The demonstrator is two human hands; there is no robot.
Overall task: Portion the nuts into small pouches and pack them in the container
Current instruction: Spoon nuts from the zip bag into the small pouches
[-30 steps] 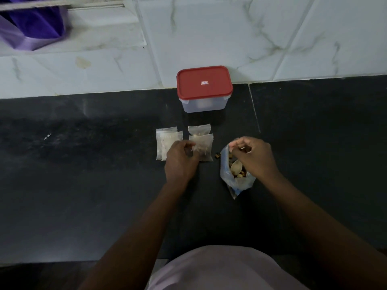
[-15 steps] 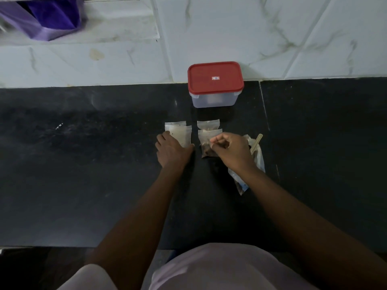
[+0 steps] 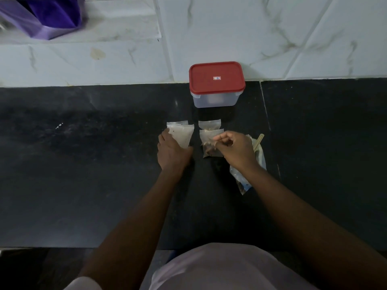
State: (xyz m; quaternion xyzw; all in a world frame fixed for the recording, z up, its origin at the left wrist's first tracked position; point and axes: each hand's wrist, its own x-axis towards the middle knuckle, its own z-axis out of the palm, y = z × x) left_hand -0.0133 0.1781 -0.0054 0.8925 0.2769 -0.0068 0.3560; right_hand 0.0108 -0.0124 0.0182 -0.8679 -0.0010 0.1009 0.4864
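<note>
1. Near the counter's [image 3: 83, 164] back edge, against the wall, the container [image 3: 216, 99] stands with its red lid [image 3: 216, 77] on.
2. Toward mid-counter, just before it, the nut pouch [image 3: 209, 146] lies flat, overlapping a rear pouch [image 3: 209, 124]; the left pouch [image 3: 181, 133] lies just beside.
3. Its long axis runs from near edge to back edge; the nuts [image 3: 209, 151] are gathered at the near end, so the mouth is judged to face the container.
4. The right hand [image 3: 234, 148] is curled, fingertips [image 3: 216, 139] pinched together over the nut pouch; what is pinched cannot be told.
5. The left hand [image 3: 171, 152] rests on the left pouch's near end, fingers bent; a grip cannot be confirmed.
6. The film is judged light, limp and slippery, the load loose; hold is best taken at the empty back end, by both corners.
</note>
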